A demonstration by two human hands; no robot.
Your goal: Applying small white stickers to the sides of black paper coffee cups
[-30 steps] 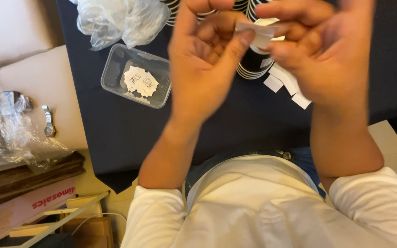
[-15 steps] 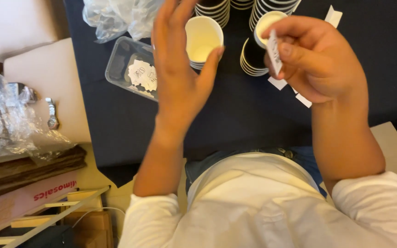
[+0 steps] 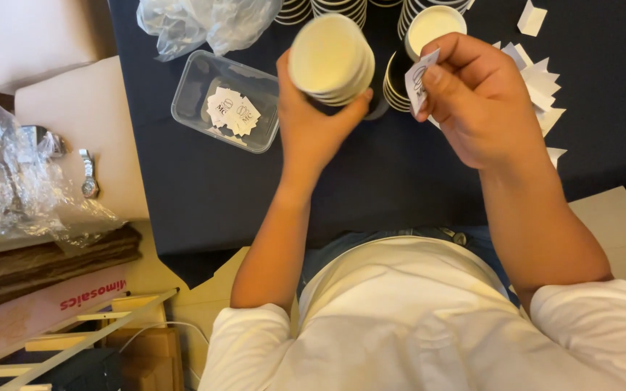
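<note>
Since half a second ago, a paper cup stack [image 3: 330,58] is gripped by left hand [image 3: 313,123]; sticker [image 3: 420,80] is pinched in right hand [image 3: 476,101], not yet applied; far cups [image 3: 429,25] remain.

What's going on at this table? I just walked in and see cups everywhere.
A person in a white shirt sits at a dark table. The left hand holds up a stack of paper cups, open end toward the camera. The right hand pinches a small white sticker in its fingers. More stickers lie in a clear plastic tray, and further cup stacks stand behind.
</note>
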